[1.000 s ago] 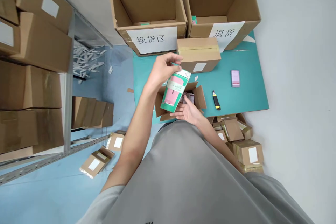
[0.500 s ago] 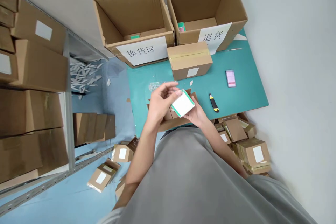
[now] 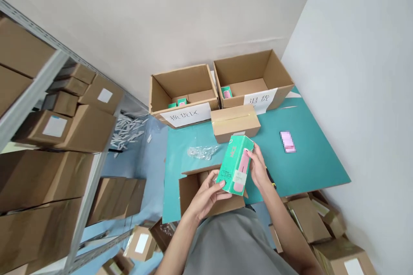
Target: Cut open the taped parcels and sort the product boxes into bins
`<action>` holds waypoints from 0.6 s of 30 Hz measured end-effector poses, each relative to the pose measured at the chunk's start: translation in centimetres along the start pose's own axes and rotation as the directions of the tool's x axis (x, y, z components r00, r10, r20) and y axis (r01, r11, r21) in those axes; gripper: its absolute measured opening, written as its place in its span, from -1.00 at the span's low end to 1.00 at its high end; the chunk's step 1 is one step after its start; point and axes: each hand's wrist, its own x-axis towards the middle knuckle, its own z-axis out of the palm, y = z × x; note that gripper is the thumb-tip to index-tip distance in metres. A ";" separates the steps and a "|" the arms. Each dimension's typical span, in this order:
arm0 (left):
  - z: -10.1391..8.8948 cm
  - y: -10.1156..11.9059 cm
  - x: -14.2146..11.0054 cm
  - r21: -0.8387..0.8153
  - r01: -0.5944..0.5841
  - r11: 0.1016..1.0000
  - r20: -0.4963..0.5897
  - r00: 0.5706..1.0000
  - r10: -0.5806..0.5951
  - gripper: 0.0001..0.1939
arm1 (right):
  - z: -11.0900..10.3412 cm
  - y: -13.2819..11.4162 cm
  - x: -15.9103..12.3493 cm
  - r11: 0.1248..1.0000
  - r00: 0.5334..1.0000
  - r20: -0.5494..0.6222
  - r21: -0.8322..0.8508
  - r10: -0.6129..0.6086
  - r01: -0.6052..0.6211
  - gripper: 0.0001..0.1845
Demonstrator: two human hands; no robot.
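Note:
A green product box with a pink item pictured on its front is held up between both hands, slightly tilted. My left hand grips its lower left corner, thumb on the front. My right hand holds the upper right side. Below it, an opened cardboard box stands at the table's near edge, partly hidden by my hands. A yellow and black utility knife lies beside my right wrist, mostly covered by it.
Two large open cartons with paper labels, a left one and a right one, hold green boxes. A closed carton, crumpled clear plastic and a pixelated pink object are on the green table. Shelves with cartons stand left.
The green box has been turned from its white end to its printed front, and my hands have shifted their hold. My view has tilted up, showing more wall.

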 end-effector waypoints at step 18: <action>4.2 5.1 20.9 0.264 -0.429 0.864 -0.190 0.855 0.483 -0.24 | 1.0 -3.8 10.8 0.964 0.987 0.152 -0.265 0.048 -0.006 -0.10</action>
